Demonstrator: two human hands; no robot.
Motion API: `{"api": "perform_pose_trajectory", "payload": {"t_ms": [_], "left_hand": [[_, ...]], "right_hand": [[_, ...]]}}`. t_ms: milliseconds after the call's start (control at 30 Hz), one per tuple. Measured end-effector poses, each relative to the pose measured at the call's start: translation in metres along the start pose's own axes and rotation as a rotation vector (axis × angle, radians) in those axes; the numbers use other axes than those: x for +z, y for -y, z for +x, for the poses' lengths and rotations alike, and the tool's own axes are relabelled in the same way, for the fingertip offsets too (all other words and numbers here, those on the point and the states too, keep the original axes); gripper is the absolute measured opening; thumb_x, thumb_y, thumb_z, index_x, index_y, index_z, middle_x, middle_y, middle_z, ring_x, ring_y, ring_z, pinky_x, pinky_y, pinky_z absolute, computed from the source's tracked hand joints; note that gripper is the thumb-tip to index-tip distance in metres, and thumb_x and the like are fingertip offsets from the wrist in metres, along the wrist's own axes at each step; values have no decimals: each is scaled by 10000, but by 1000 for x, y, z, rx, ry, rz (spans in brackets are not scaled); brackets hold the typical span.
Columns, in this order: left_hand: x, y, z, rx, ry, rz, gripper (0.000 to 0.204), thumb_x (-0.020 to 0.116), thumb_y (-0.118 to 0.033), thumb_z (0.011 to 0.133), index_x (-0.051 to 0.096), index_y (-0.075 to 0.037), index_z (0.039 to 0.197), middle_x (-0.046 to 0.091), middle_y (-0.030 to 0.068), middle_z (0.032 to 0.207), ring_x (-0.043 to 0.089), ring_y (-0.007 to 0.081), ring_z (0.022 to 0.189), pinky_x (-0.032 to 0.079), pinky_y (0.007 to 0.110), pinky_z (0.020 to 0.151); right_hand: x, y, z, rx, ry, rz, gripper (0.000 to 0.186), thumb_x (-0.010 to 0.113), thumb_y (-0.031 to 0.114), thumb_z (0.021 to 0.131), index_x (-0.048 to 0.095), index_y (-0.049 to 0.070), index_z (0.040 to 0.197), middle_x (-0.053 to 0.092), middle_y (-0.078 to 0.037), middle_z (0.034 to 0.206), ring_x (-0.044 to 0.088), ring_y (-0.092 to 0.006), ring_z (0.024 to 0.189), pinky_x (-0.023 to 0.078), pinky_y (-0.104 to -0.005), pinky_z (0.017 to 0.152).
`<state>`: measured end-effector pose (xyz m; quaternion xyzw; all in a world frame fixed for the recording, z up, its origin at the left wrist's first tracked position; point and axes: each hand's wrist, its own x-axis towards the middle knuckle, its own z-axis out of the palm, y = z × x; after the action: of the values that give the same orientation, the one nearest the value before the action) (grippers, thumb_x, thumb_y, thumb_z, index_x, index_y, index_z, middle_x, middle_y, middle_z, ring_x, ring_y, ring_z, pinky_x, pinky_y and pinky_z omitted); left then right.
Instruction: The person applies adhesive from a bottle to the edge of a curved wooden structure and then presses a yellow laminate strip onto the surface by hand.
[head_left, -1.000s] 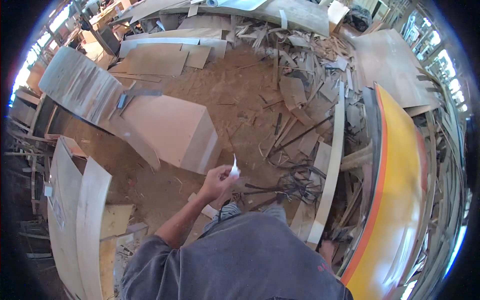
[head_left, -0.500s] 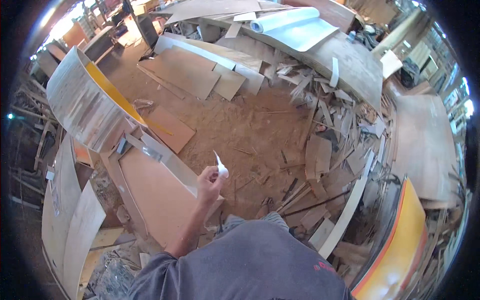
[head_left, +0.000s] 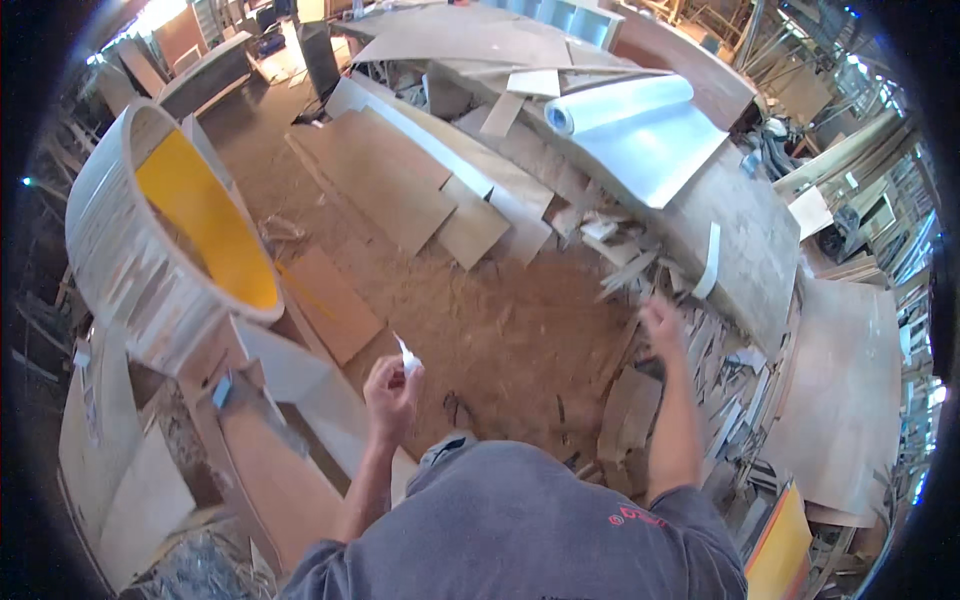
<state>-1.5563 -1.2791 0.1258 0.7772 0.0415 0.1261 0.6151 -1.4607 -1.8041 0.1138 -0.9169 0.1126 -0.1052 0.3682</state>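
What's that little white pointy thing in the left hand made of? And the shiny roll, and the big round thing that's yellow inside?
The white pointy thing is probably plastic: plain white with a thin tip. The roll could be plastic or laminate sheet; it curls and shines. The round thing seems bent wood, streaky outside, its yellow lining smooth, perhaps laminate or paint.

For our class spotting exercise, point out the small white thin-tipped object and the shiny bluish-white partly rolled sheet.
Small white thin-tipped object [head_left: 411, 363]: head view, on its wider end.
Shiny bluish-white partly rolled sheet [head_left: 628, 104]: head view, on its roll.
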Motion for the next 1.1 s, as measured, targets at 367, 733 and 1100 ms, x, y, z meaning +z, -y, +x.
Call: {"api": "perform_pose_trajectory", "payload": {"t_ms": [367, 733, 1100], "left_hand": [[27, 32, 265, -4, 71, -9, 197, 763, -21, 896, 697, 32, 1075, 646, 68, 1041, 639, 130, 898, 524, 270, 800], [28, 37, 511, -208, -144, -128, 204, 779, -22, 896, 674, 17, 1067, 658, 42, 1001, 655, 99, 934, 537, 258, 804], [-61, 99, 650, -232, -415, -143, 242, 774, -33, 908, 689, -11, 1133, 691, 26, 1005, 670, 98, 906, 550, 260, 810]], "right_hand": [[199, -172, -171, 660, 1086, -519, 305, 600, 293, 913, 772, 88, 1060, 764, -132, 1018, 722, -310, 961, 584, -473, 787], [361, -127, 346, -318, 988, -557, 254, 593, 236, 866, 788, 83, 920, 765, -156, 988, 720, -378, 906, 567, -498, 811], [576, 469, 748, -297, 626, 263, 370, 685, 199, 977, 684, 5, 1291, 706, -50, 1025, 626, -123, 902, 506, -274, 830]]}}
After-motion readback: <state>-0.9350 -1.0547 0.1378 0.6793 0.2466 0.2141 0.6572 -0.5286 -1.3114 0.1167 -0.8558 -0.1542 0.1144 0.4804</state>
